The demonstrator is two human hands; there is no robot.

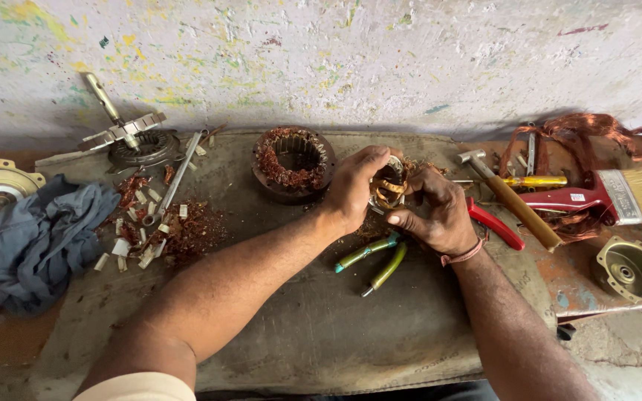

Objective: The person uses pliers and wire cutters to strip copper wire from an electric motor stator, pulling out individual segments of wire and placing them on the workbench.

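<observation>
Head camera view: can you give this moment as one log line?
left hand and right hand: gripping copper-wound part | pliers: beneath hands | hammer: right

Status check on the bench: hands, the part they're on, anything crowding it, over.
Left hand and right hand both clamped on small copper-wound stator, held above the mat. Green-handled pliers lie just beneath. Larger wound stator sits apart, behind.
</observation>
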